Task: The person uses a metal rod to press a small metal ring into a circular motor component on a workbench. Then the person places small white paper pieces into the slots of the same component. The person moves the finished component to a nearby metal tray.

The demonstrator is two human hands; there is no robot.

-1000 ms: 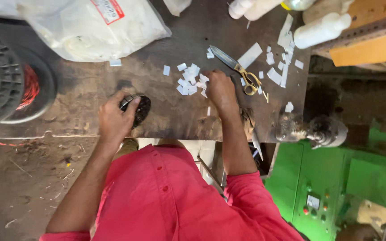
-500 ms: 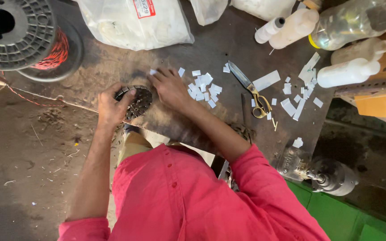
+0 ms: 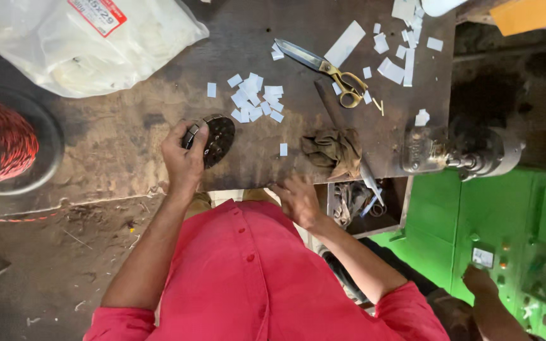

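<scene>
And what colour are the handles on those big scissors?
The scissors have gold, brassy-yellow handles with grey metal blades, seen best in the head view, lying on the dark worktable.

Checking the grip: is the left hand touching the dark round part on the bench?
Touching. The head view shows the left hand with fingers wrapped over the dark round part.

Even, soft daylight, moderately bright. The white plastic bag point(image 3: 83, 41) up and left of the left hand point(image 3: 183, 158) is overexposed. Paper scraps point(image 3: 254, 98) above the hand look sharp. Shadow deepens far right; wide-angle bending shows at edges.
</scene>
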